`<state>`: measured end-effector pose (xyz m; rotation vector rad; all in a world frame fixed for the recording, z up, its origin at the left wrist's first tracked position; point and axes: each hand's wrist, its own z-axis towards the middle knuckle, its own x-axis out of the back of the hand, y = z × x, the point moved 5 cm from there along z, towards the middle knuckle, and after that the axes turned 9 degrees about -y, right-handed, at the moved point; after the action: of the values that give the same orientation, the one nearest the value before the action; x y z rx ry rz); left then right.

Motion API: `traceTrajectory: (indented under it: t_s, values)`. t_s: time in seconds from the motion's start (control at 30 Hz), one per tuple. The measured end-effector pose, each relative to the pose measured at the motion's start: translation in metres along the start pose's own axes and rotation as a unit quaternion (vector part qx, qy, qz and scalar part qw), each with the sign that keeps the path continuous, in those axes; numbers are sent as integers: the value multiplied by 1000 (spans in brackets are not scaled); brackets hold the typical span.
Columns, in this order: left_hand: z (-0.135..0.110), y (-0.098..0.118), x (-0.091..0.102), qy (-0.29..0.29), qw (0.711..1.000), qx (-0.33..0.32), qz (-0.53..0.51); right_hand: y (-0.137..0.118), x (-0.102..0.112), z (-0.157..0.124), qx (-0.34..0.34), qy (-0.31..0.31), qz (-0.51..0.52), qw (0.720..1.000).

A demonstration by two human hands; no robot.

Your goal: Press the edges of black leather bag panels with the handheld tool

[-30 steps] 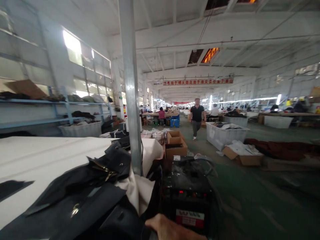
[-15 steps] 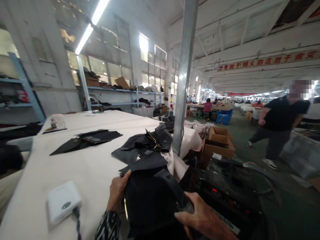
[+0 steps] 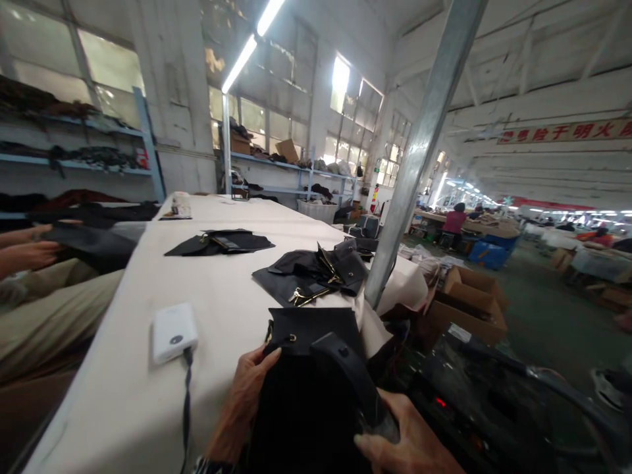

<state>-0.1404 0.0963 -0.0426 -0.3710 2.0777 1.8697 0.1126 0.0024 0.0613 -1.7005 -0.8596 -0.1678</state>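
Close in front of me is a black bag piece (image 3: 309, 395) with a small gold ring near its top flap and gold metal at its left edge. My left hand (image 3: 249, 388) pinches that left edge between thumb and fingers. In my right hand (image 3: 399, 434) is a black handheld tool (image 3: 345, 368) with a long curved body, its broad end over the bag piece below the flap. I cannot tell whether that end touches the material. Just beyond lie more black bag pieces (image 3: 316, 270) with gold zippers and clasps.
A white power bank (image 3: 174, 332) with a cable lies on the pale table (image 3: 222, 289). Another flat black piece (image 3: 222, 242) lies farther back. A metal post (image 3: 424, 151), a black machine (image 3: 474, 388) with red digits and cardboard boxes (image 3: 467, 306) stand right. A co-worker's hands (image 3: 34, 247) hold black material left.
The view has swung left, bringing the co-worker's hands into sight. The bag piece's flap now lies flatter, showing its ring. The tool's end has moved over the piece below that flap.
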Motion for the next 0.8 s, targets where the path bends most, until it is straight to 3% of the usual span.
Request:
traceTrajectory:
  t_s: [0.13,0.3,0.5,0.67,0.8]
  values:
    - [-11,0,-9,-59,998,-10,-26,-11,-9,17,20,-13,-30,999]
    - [-15,18,-7,-100,994,-37,37,-10,-27,42,20,-49,-9,999]
    - [-7,23,-11,-159,985,-14,61,-32,-19,59,52,-47,26,997]
    - [5,38,-5,-91,994,-47,33,-39,1,64,55,-23,22,998]
    - [25,75,6,24,983,-179,-1,-23,18,60,27,-11,-12,1000]
